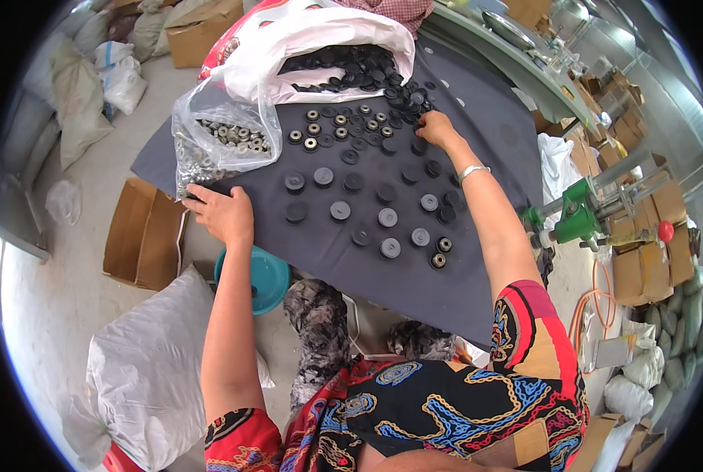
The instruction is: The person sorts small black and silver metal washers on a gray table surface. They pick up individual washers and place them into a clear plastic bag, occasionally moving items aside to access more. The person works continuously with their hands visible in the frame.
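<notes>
My left hand (224, 215) lies at the table's left edge, fingers stretched out against the lower corner of a clear plastic bag (245, 161). Small metal bearings (245, 140) fill that bag. At the far right of the dark cloth, my right hand (439, 128) has its fingers drawn together among loose black discs (403, 102); anything between the fingertips is hidden. Between my hands lie black round caps (388, 217) in loose rows. Beyond them are flat black rings, several with a metal bearing (311, 144) on top. Two such pieces (443, 245) sit near the front right.
A large white sack (344, 31) spills black discs onto the dark cloth (304, 244). To the right stands a green hand press (578, 212) with a red knob. Below left are a cardboard box (143, 236), a teal bucket (269, 283) and a full white sack (151, 362).
</notes>
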Demonstrator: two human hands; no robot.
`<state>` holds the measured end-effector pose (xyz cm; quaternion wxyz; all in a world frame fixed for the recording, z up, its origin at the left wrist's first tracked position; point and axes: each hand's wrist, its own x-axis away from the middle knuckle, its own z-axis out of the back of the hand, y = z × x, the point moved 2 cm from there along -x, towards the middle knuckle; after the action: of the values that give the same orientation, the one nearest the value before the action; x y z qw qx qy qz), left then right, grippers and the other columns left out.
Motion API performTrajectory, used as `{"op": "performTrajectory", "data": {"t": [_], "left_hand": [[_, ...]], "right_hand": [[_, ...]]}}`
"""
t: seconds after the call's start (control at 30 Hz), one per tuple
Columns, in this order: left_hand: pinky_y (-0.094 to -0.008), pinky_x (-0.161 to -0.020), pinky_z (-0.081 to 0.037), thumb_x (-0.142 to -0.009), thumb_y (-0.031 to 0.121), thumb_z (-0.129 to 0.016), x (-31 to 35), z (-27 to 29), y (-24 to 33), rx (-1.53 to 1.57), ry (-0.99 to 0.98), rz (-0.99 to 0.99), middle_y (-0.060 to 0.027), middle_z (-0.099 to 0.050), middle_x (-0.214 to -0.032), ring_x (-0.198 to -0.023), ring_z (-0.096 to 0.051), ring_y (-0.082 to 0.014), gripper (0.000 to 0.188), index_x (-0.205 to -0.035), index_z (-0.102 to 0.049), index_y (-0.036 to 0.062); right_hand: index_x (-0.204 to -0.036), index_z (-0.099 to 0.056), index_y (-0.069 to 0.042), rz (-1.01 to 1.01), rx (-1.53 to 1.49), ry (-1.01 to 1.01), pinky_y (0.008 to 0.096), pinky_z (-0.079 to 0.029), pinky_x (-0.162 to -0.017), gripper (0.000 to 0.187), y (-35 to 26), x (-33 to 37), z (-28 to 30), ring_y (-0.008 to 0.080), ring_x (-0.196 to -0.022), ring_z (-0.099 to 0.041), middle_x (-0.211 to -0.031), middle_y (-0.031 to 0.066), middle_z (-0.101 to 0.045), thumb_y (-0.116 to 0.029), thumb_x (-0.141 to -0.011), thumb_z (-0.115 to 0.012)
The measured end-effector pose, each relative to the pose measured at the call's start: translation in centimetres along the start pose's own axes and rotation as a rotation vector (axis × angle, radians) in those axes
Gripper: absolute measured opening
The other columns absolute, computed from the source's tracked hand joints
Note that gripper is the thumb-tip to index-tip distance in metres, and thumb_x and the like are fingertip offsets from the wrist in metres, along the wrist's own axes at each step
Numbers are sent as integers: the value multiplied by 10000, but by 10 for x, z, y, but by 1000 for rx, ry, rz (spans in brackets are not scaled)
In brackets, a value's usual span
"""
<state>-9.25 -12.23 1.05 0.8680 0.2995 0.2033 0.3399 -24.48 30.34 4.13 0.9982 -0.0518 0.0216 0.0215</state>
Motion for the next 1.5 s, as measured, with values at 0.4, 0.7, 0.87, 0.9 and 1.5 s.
{"op": "performTrajectory", "data": {"t": [0.4, 0.7, 0.87, 0.9, 1.5], "left_hand": [[-475, -1032, -352, -762, 270, -564, 1, -1, -3, -10, 0, 3, -349, -166, -1445, -1266, -324, -506, 856, -1441, -137, -28], [-469, -1015, -371, -766, 261, -564, 1, 0, 0, -19, 11, -14, -348, -171, -1441, -1241, -352, -500, 847, -1437, -141, -35], [-468, -1035, -350, -762, 263, -558, 1, 1, 2, -1, -10, 1, -344, -173, -1444, -1261, -332, -500, 848, -1436, -140, -39], [-469, -1035, -350, -762, 263, -560, 1, 1, 3, 1, -11, 0, -343, -171, -1445, -1263, -330, -500, 849, -1437, -140, -36], [-478, -999, -385, -762, 264, -569, 0, -2, -4, -33, 29, -17, -353, -172, -1440, -1223, -367, -502, 854, -1440, -138, -27]], "right_hand": [[-988, -672, 14, 211, -282, -37, 359, -507, -771, 386, -60, 8, 18, 307, -859, -658, -902, 195, -676, -153, -642, -705], [-1001, -678, -1, 248, -227, -81, 354, -495, -807, 365, -65, 1, 9, 307, -899, -648, -940, 199, -670, -133, -666, -742], [-1005, -680, -15, 224, -133, -88, 375, -492, -809, 360, -66, -2, 12, 321, -909, -640, -945, 202, -664, -150, -680, -750], [-1005, -681, -16, 223, -133, -80, 377, -492, -809, 359, -65, -2, 11, 325, -910, -639, -946, 203, -664, -151, -680, -751], [-1005, -676, -5, 253, -105, -45, 379, -492, -816, 361, -71, 2, 5, 329, -937, -633, -972, 200, -661, -145, -684, -761]]}}
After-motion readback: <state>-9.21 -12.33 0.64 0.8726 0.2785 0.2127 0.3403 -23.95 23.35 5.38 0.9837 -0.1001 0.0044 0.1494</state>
